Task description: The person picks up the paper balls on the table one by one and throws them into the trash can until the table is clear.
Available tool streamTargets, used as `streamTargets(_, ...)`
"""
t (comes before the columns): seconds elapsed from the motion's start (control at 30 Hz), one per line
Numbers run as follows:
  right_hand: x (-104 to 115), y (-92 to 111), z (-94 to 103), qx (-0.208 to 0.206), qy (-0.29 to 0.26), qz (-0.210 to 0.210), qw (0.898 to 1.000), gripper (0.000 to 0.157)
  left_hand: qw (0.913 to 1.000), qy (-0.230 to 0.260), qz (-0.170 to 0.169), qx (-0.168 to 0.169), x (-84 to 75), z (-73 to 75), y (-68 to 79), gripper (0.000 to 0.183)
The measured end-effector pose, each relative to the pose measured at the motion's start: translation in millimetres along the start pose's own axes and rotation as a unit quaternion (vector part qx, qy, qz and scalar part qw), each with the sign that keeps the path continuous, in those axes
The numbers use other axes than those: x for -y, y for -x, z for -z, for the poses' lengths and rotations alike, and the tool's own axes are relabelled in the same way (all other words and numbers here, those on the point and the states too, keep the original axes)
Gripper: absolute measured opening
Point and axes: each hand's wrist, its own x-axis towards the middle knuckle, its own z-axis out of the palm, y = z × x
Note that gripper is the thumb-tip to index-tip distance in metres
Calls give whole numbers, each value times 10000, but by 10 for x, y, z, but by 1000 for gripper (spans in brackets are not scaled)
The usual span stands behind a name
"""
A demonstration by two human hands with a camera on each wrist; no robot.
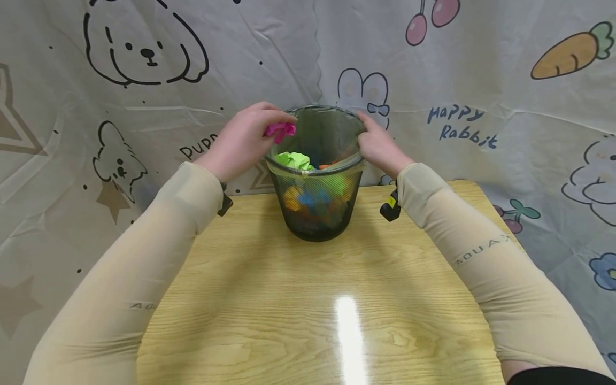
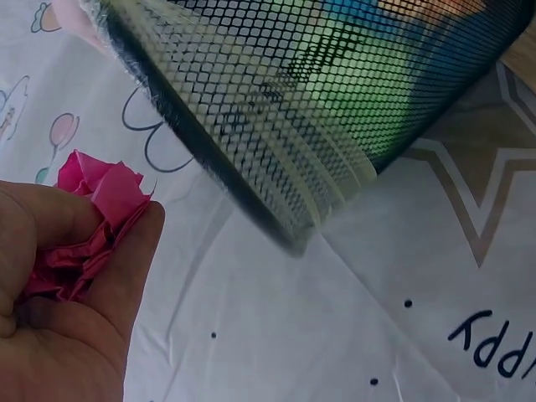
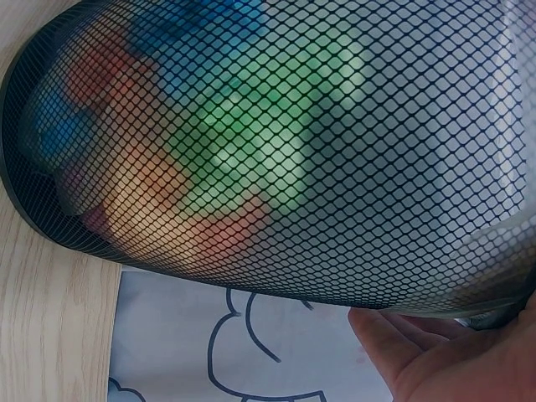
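A black mesh wastebasket (image 1: 332,128) with a clear liner over its rim stands upright at the table's far end. Inside lie crumpled papers, with a lime-green paper ball (image 1: 294,160) on top and orange, blue and yellow ones showing through the mesh. At the basket's left rim, my left hand (image 1: 245,136) pinches a crumpled pink paper ball (image 1: 279,130) between thumb and fingers. The left wrist view shows that pink ball (image 2: 100,193) outside the mesh wall there. My right hand (image 1: 380,144) grips the right rim, its fingers (image 3: 381,335) along the outer wall.
The light wooden table (image 1: 308,299) carries a bright glare streak near its front. A pale printed cloth (image 1: 269,48) hangs close behind the basket and down both sides of the table. Small black devices (image 1: 391,207) sit at both wrists.
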Motion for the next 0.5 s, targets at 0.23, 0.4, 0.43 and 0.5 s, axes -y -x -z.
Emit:
streamTargets(0.23,-10,8,11,-27,8,-7,10000,66,9994,54,110,336,-38,-133,-273,33)
streamTargets(0.4,-3,15,13,-17,31,-22,10000,66,9977,27,192,657,-59,-211,-427,33)
streamTargets(0.43,-3,16,13,-13,7,-19,10000,66,9972,18,191,722,-59,-226,-452,33)
streamTargets(0.5,1,20,11,-11,12,-16,10000,66,9964,-13,195,828,-58,-257,-491,34)
